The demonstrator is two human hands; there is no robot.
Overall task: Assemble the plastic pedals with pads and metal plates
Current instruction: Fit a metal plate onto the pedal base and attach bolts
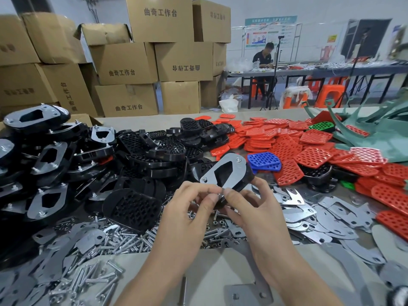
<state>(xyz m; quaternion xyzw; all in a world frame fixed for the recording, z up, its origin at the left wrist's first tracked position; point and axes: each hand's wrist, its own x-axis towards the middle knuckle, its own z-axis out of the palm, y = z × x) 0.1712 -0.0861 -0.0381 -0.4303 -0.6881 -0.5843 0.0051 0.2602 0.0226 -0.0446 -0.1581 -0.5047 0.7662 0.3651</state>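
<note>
Grey plate [247, 293] is lying flat at the near rim of the table [220, 261], between the forearms, with one long bolt [182, 290] just left of it. Bare tabletop is showing only in this near strip.

Loose bolts [123, 241] are spreading to the left, and loose metal plates [320, 219] are heaping to the right.

Left hand [189, 208] and right hand [249, 208] are meeting above the bolts, fingers curled. Both are pinching the near end of the pedal [247, 177] and holding it off the table. Its metal plate [229, 180] is facing up. The long axis is slanting from near-left to far-right, the far end tilting upward. Two nuts [238, 159] are sitting on the plate. Cannot tell what the fingertips are pinching between them.

A perforated black pedal [132, 208] is lying just left of the hands. Assembled pedals [44, 151] are stacking along the left edge, and loose black pedals [159, 151] are crowding close behind the hands. A blue pad [263, 161] is lying just past the held pedal, and red pads [287, 140] are covering the right side. Cardboard boxes [150, 62] are walling the far edge.
</note>
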